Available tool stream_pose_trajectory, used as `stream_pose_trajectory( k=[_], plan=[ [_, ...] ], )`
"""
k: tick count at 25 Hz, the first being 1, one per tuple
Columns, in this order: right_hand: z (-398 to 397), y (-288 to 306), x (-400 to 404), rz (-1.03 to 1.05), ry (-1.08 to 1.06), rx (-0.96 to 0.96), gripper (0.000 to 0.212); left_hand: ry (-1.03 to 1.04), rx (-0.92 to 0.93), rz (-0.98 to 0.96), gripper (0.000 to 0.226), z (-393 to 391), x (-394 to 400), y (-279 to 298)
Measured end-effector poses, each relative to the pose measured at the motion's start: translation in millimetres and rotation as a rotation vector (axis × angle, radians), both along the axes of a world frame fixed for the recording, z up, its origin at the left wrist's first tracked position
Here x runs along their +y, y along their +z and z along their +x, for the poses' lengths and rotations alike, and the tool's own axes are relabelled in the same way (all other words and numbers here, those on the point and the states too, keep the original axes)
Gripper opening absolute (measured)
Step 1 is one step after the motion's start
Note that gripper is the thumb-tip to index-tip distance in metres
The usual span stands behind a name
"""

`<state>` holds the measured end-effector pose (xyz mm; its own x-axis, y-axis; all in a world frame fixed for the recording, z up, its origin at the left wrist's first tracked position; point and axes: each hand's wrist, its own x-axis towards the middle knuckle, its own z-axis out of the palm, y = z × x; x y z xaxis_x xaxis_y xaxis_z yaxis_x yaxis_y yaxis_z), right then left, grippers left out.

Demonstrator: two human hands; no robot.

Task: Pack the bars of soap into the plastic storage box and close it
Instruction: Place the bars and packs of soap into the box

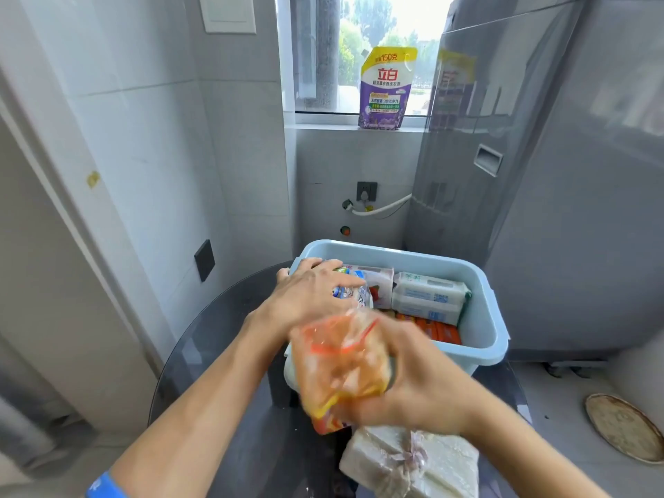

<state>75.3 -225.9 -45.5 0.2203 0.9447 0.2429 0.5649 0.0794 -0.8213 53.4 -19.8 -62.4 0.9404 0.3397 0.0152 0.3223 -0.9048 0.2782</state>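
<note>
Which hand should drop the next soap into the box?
Right: the right hand grips the orange soap pack beside the blue box; the left hand is busy inside.

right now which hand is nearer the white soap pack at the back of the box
Left. The left hand reaches into the box, close beside the white pack; the right hand holds an orange pack in front.
</note>
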Motion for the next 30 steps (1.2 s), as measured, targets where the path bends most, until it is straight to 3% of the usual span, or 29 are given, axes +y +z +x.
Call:
stream_pose_trajectory(
  k=[3,5,8,12,15,17,19,22,26,30],
  plan=[
    [27,29,-11,0.174,-0.159,0.349,0.046,-0.011,-0.032,-0.013,0.037,-3,1,-2],
    [53,42,-8,0.126,-0.394,0.469,0.051,0.011,-0.036,0.014,0.032,-1,-1,-3],
    [93,42,4,-0.150,-0.673,0.417,0.058,0.029,-0.034,0.023,0.036,2,-2,-4],
    [104,19,23,-0.434,-0.749,0.339,0.064,0.034,-0.066,0.040,0.040,1,-3,-8],
    [95,9,43,-0.578,-0.795,-0.060,0.093,0.035,-0.084,0.048,0.040,2,-4,-10],
    [91,8,57,-0.612,-0.789,-0.220,0.078,0.041,-0.097,0.049,0.040,1,-2,-9],
    [95,7,59,-0.647,-0.711,-0.099,0.055,0.041,-0.109,0.040,0.040,0,-2,-10],
    [101,4,45,-0.676,-0.653,0.205,0.052,0.035,-0.126,0.041,0.042,-2,-5,-10],
    [98,-16,55,-0.582,-0.716,-0.051,0.059,-0.034,-0.064,0.076,0.054,3,-7,-9],
    [90,-11,31,-0.398,-0.724,0.014,0.043,-0.282,0.001,-0.025,0.040,12,-6,0]
  ],
)
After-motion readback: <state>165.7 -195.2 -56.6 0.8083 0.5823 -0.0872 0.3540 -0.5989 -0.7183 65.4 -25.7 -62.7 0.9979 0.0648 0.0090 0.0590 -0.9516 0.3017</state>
